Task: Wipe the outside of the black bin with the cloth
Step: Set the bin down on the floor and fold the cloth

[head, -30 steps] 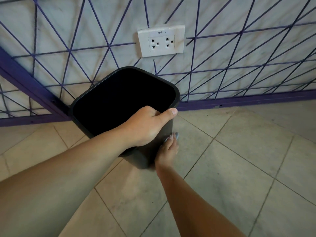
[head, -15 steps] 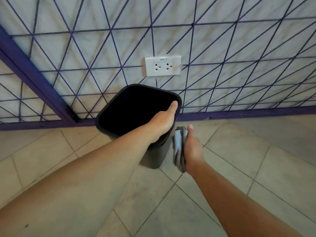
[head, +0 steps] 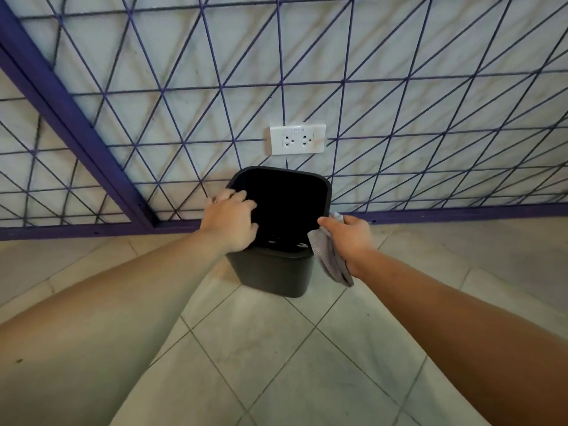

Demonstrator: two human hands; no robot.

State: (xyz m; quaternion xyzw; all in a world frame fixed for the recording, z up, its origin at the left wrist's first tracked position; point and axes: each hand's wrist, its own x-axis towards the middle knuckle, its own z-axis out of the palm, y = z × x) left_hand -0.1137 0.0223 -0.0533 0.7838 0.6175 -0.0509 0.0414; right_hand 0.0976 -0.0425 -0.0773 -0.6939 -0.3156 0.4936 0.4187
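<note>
A black bin [head: 276, 272] stands on the tiled floor [head: 276, 358], below a wall socket [head: 297, 138]. The left hand [head: 229, 224] grips its rim — probably steadying it — while the right hand [head: 349, 241] presses a bunched grey cloth [head: 330, 259] to the bin's right side.

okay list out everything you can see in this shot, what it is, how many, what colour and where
bin: one, black, on the floor by the wall, under the socket
cloth: one, grey, against the bin's right side
wall socket: one, white, double, on the wall
wire grid: one, purple, across the wall
floor: beige tiles
left hand: one, holds the bin's left rim
right hand: one, grips the cloth
</note>
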